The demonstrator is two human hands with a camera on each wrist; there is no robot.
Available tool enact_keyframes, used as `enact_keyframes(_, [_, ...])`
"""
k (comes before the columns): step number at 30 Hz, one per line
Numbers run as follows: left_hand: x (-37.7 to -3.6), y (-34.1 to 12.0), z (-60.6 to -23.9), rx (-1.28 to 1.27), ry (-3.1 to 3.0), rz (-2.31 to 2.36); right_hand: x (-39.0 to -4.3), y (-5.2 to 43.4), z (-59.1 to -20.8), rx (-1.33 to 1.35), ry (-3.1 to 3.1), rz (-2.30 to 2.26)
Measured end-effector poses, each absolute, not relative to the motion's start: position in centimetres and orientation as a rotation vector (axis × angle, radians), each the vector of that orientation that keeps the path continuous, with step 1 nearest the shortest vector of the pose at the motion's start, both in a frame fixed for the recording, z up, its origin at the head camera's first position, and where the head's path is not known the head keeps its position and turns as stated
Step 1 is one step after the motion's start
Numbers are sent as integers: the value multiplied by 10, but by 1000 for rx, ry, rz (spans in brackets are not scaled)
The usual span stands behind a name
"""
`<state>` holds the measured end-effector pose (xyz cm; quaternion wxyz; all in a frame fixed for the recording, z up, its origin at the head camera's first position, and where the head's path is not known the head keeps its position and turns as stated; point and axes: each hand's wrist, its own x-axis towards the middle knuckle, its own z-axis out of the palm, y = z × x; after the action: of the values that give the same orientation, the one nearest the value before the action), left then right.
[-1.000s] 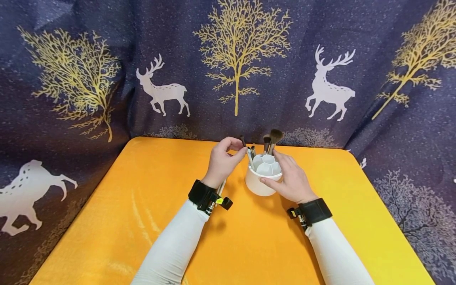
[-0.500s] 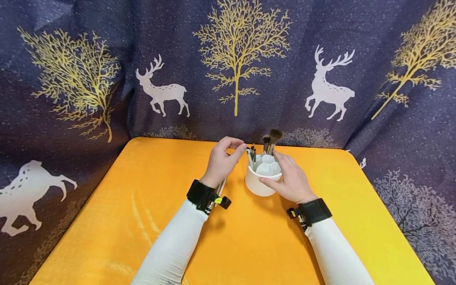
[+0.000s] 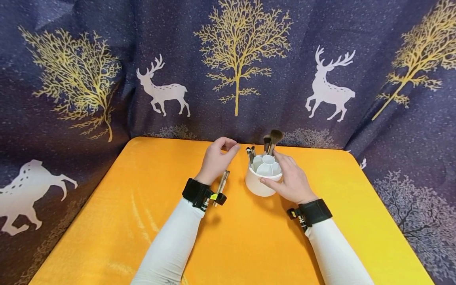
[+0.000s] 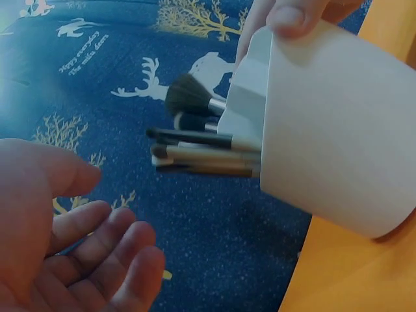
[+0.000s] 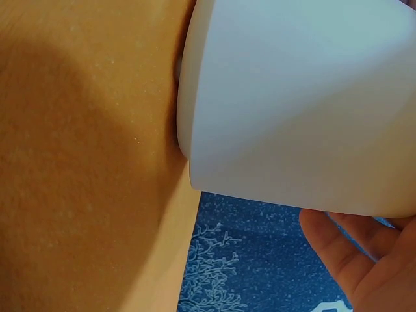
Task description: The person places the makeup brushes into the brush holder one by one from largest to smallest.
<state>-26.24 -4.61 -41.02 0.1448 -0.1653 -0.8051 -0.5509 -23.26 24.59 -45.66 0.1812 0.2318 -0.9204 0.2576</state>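
A white round makeup brush holder (image 3: 257,186) with several compartments stands on the table. My right hand (image 3: 293,179) grips it from the right, thumb at the front rim and fingers behind. Two fluffy brushes (image 3: 276,137) rise from its back; several slimmer brushes (image 3: 251,155) lean in its left compartment. My left hand (image 3: 216,159) hovers left of the holder, apart from it. In the left wrist view its loosely bent fingers (image 4: 140,247) hold nothing. The holder's smooth wall (image 5: 292,110) fills much of the right wrist view, with right fingertips at its side.
More slim brushes (image 3: 223,181) lie on the orange-covered table (image 3: 249,245) beside my left wrist, partly hidden by the wrist camera. A dark blue curtain (image 3: 256,71) with deer and trees hangs behind the table's far edge.
A dark-tipped slim brush at my left fingers a second ago now stands with the others in the left compartment. My left hand has drawn away leftward; the right stays on the holder.
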Motion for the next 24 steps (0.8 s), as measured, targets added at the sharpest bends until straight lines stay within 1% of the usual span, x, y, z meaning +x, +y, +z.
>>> enact_keyframes(10, [-274,-58,-421,-399,-2461,-1501,-232,246,-456,653,-2604,712])
enact_keyframes(24, [-280,-65,-433,-329,-2712,-1325,-233,247,-458,653,-2601,710])
